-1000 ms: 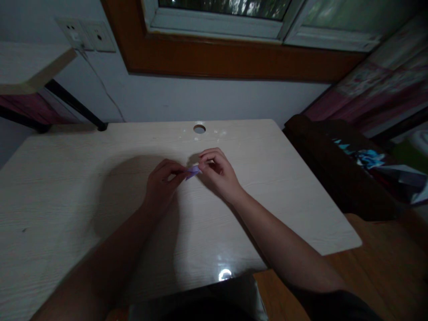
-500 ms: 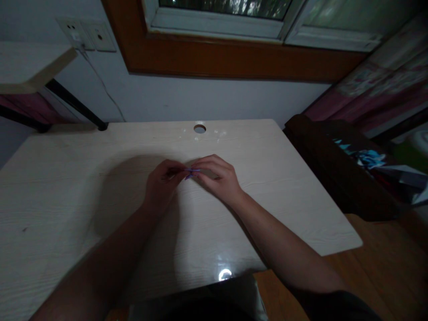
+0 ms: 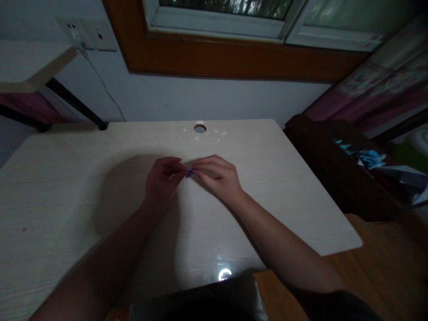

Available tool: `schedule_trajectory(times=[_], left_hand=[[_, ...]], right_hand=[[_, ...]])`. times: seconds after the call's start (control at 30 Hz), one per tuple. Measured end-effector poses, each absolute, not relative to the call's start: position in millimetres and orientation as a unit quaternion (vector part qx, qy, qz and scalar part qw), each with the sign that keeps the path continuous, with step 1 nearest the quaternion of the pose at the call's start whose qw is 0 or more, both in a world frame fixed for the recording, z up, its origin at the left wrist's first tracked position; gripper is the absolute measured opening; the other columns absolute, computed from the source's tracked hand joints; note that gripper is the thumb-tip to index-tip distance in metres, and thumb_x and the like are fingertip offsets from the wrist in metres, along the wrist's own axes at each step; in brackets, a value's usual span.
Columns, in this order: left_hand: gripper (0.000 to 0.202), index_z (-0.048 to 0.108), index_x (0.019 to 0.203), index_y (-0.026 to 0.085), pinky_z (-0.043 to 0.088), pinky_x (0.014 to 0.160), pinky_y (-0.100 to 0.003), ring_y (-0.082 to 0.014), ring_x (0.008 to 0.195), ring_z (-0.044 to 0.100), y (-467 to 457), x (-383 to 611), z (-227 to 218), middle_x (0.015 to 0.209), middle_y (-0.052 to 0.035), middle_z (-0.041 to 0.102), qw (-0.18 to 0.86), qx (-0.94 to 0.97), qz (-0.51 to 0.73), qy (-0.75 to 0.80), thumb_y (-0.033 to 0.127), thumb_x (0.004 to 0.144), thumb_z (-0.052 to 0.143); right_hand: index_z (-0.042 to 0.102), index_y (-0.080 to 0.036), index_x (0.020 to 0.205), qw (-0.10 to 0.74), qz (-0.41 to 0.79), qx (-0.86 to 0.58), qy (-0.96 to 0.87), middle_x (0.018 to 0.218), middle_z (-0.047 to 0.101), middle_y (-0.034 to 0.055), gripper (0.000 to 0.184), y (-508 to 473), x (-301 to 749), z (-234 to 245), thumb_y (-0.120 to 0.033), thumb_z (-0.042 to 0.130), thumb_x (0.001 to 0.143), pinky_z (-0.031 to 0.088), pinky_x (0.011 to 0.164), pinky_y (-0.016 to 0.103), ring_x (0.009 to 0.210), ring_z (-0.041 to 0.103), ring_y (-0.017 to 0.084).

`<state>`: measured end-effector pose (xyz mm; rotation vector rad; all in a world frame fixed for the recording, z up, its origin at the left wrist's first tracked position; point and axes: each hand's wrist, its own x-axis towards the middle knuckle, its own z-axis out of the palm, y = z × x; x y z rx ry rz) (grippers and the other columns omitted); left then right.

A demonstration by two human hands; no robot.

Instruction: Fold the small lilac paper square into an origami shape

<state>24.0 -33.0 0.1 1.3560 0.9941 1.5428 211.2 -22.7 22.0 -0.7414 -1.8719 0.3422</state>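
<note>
Over the middle of the pale wood-grain desk (image 3: 267, 200), my two hands meet fingertip to fingertip. A small purple piece (image 3: 189, 170), perhaps folded paper, shows between them; its kind is too small to make out. My left hand (image 3: 162, 180) pinches its left side with thumb and index finger, the other fingers curled loosely above. From the right, my right hand (image 3: 220, 176) grips it between thumb and fingertips. The fingers hide most of the piece.
A round cable hole (image 3: 199, 129) lies near the desk's back edge. At the left, a raised shelf (image 3: 36, 67) stands on black legs. A dark wooden cabinet (image 3: 334, 174) holding blue and white items is beyond the right edge. A white cable (image 3: 103, 84) hangs from the wall socket.
My left index and other upper fingers have lifted and drawn back slightly from the purple piece, leaving less of it showing. My right hand has hardly moved.
</note>
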Motion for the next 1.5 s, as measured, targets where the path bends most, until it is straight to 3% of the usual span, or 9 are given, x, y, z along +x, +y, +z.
schedule_trajectory(times=[0.27,0.53,0.7,0.9,1.33,1.5], left_hand=[[0.034,0.06,0.09,0.019,0.059,0.073,-0.026,-0.0123,0.074,0.07,-33,24,0,0.08,0.0023,0.069,0.39,0.525,0.625,0.426,0.022,0.069,0.087],[0.033,0.06,0.091,0.019,0.06,0.074,-0.028,-0.0134,0.076,0.07,-36,25,2,0.081,0.0013,0.068,0.387,0.541,0.627,0.407,0.023,0.071,0.086],[0.022,0.07,0.099,0.022,0.058,0.078,-0.029,-0.0147,0.082,0.068,-34,19,0,0.09,-0.0011,0.069,0.289,0.64,0.584,0.408,0.027,0.08,0.081],[0.007,0.074,0.093,0.023,0.055,0.078,-0.028,-0.014,0.084,0.065,-33,14,6,0.09,-0.0017,0.068,0.166,0.713,0.55,0.401,0.023,0.086,0.075],[0.006,0.076,0.091,0.026,0.055,0.077,-0.032,-0.0159,0.083,0.065,-33,15,3,0.089,-0.0028,0.068,0.226,0.695,0.576,0.367,0.026,0.085,0.076],[0.016,0.076,0.095,0.026,0.054,0.073,-0.031,-0.0159,0.081,0.064,-34,17,4,0.088,-0.0031,0.068,0.264,0.677,0.578,0.371,0.027,0.08,0.081]], right_hand=[[0.074,-0.021,0.1,0.5,0.111,-0.298,-0.806,0.1,0.078,0.0074,0.01,-26,211,26,-0.022,0.067,0.092,0.059,0.082,0.035,0.09,0.072,0.018],[0.073,-0.022,0.104,0.47,0.073,-0.301,-0.827,0.101,0.078,0.0072,0.013,-28,214,27,-0.02,0.066,0.093,0.058,0.083,0.037,0.091,0.072,0.019],[0.071,-0.021,0.107,0.46,0.046,-0.286,-0.839,0.104,0.078,0.0081,0.015,-27,216,27,-0.019,0.066,0.093,0.057,0.084,0.038,0.095,0.072,0.02],[0.07,-0.021,0.111,0.447,0.022,-0.286,-0.847,0.106,0.077,0.0074,0.019,-27,219,24,-0.02,0.067,0.092,0.056,0.082,0.038,0.095,0.071,0.021],[0.067,-0.023,0.114,0.448,-0.009,-0.276,-0.85,0.107,0.076,0.0061,0.022,-30,221,26,-0.02,0.068,0.092,0.054,0.084,0.039,0.096,0.07,0.02],[0.067,-0.025,0.115,0.443,-0.019,-0.273,-0.854,0.107,0.076,0.0059,0.022,-30,222,26,-0.023,0.067,0.093,0.054,0.083,0.04,0.096,0.07,0.022]])
